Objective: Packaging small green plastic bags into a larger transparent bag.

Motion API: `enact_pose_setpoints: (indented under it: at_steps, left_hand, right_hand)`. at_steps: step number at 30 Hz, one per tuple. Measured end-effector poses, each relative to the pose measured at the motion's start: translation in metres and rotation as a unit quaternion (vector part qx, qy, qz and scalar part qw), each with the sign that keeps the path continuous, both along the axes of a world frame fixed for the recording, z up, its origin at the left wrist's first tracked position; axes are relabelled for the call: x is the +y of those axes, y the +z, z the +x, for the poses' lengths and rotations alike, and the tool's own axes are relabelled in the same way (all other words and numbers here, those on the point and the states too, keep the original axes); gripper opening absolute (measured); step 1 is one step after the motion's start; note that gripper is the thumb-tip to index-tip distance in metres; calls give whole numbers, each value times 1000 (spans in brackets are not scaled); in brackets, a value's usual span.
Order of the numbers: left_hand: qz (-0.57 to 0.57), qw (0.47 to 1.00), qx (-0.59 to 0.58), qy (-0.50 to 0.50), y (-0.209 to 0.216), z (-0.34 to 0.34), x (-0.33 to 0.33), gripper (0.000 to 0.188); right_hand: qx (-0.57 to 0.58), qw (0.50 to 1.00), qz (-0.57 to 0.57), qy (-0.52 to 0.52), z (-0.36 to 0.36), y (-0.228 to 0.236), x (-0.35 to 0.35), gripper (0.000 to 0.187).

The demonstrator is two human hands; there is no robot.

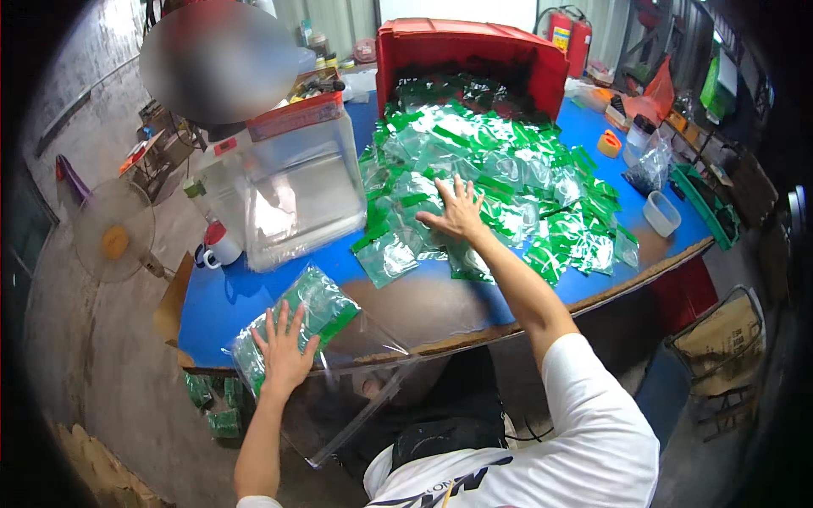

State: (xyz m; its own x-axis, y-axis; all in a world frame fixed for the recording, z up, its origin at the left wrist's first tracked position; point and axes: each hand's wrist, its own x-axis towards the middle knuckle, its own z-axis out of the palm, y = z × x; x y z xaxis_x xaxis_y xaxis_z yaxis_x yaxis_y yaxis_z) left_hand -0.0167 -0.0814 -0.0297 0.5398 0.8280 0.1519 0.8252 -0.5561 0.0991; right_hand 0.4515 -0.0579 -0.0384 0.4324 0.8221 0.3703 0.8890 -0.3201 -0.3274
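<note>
My left hand (284,351) lies flat, fingers spread, on a clear plastic bag (326,309) stuffed with small green-and-clear packets at the near left edge of the blue table (229,300). The bag's open end (364,381) hangs over the table edge toward me. My right hand (457,212) reaches forward, palm down and fingers apart, onto a big heap of loose green-and-clear packets (500,186) covering the table's middle. Neither hand grips anything that I can see.
A red crate (470,51) lies tipped on its side behind the heap. A clear plastic box (292,182) stands at the left with a white mug (222,247) beside it. Another person is at the far left. A small white tub (660,213) sits at the right; packets (212,406) lie on the floor.
</note>
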Motion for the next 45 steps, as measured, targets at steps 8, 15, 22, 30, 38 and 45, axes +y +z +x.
enact_pose_setpoints:
  at_steps: [8, 15, 22, 30, 38, 45]
  left_hand:
    - [-11, 998, 63, -17, 15, -85, 88, 68]
    - [64, 992, -97, -55, 55, -3, 35, 41]
    - [-585, 537, -583, 173, -25, 29, -131, 22]
    - [-464, 449, -738, 194, -39, 67, -131, 18]
    - [-459, 429, -753, 197, -39, 86, -142, 25]
    - [-533, 396, -724, 189, -40, 80, -138, 36]
  right_hand:
    - [-10, 994, -61, 95, -76, -18, -15, 106]
    - [-58, 982, 83, 161, -116, 12, -42, 67]
    - [-19, 831, -45, 554, -175, 0, -133, 58]
    - [-113, 911, -25, 396, -149, 0, -103, 54]
    - [4, 896, -4, 444, -151, 17, -123, 48]
    - [-7, 854, -119, 506, -142, 11, -161, 61]
